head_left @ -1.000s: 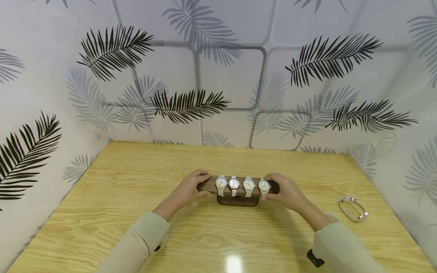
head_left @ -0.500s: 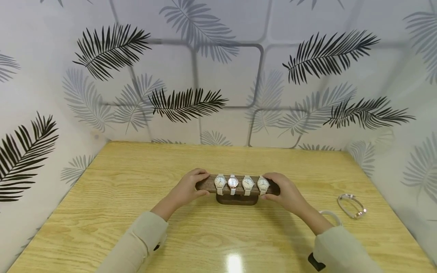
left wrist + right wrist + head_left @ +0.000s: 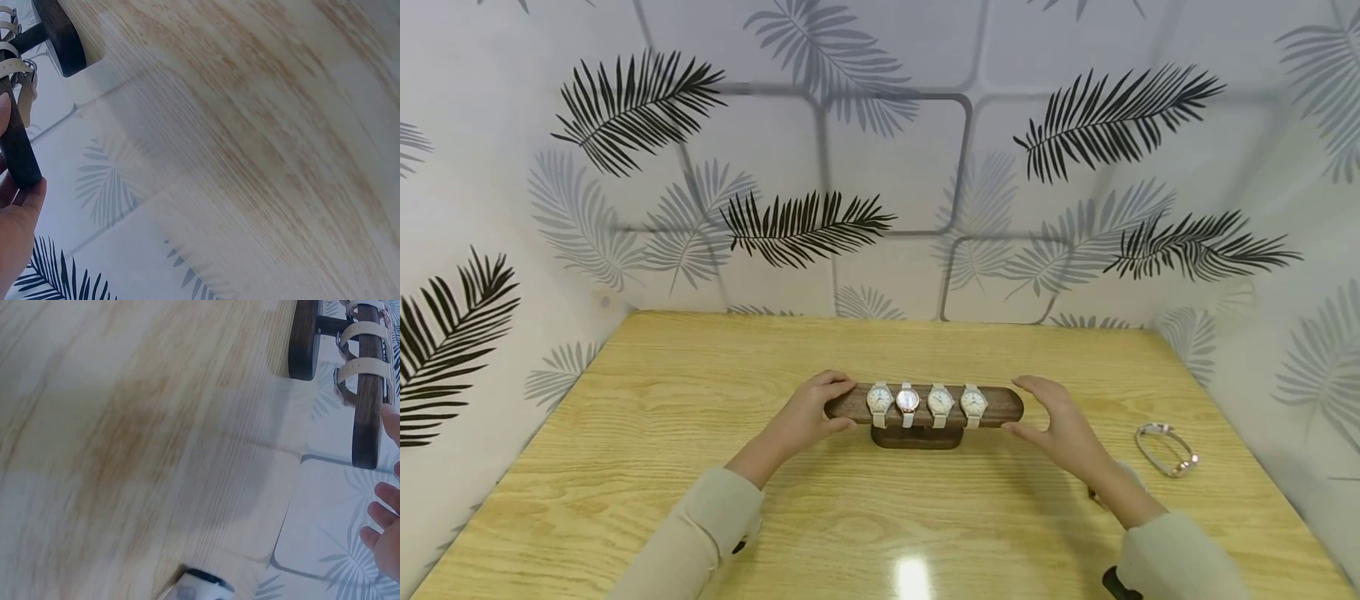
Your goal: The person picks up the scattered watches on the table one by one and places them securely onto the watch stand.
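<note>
A dark wooden watch stand (image 3: 1006, 405) stands in mid-table in the head view, its round-ended bar above a short base (image 3: 917, 438). Several pale-strapped watches (image 3: 940, 402) sit side by side along the bar. My left hand (image 3: 801, 421) holds the bar's left end between thumb and fingers; in the left wrist view fingertips meet the bar's end (image 3: 22, 162). Beyond the other end, my right hand (image 3: 1063, 429) has thumb and fingers spread apart. The right wrist view has those loosely bent fingers (image 3: 387, 512) beside the bar's bare end (image 3: 367, 437).
A thin-strapped watch (image 3: 1167, 450) lies on the right of the wood-grain table (image 3: 715, 358). Another band (image 3: 1129, 473) is partly hidden behind my right forearm. A leaf-patterned wall covering (image 3: 895, 167) rises behind the table and along both sides.
My right hand has let go of the stand's right end and moved right, uncovering it. My left hand keeps its hold. The view has shifted slightly.
</note>
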`<state>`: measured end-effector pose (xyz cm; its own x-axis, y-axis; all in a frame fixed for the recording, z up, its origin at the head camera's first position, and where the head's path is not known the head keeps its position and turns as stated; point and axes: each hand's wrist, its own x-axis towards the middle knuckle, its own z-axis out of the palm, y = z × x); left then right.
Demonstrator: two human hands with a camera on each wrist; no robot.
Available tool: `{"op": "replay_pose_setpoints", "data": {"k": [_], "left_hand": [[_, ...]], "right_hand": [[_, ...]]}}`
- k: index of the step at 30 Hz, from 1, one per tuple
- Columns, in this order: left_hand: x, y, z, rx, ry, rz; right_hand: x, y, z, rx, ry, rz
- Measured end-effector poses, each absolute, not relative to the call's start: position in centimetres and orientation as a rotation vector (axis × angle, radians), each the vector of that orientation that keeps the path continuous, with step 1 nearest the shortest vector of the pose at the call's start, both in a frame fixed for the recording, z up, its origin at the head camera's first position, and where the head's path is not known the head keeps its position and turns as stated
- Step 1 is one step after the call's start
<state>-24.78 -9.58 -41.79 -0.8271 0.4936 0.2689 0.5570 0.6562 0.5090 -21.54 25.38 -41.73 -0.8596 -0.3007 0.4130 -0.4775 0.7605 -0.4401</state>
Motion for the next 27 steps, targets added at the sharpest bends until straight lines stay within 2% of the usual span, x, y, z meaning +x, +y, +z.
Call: {"op": "replay_pose_setpoints", "data": {"k": [17,27], "left_hand": [[-25.0,-9.8,-41.6,-0.871,-2.765,-0.906],[-25.0,-9.8,-41.4,-0.879,-2.767,-0.895]], "right_hand": [[-20.2,32.2,-41.3,0.434,-2.535,0.749],[-19.1,36.3,-42.7,0.332,-2.591,0.722]]}}
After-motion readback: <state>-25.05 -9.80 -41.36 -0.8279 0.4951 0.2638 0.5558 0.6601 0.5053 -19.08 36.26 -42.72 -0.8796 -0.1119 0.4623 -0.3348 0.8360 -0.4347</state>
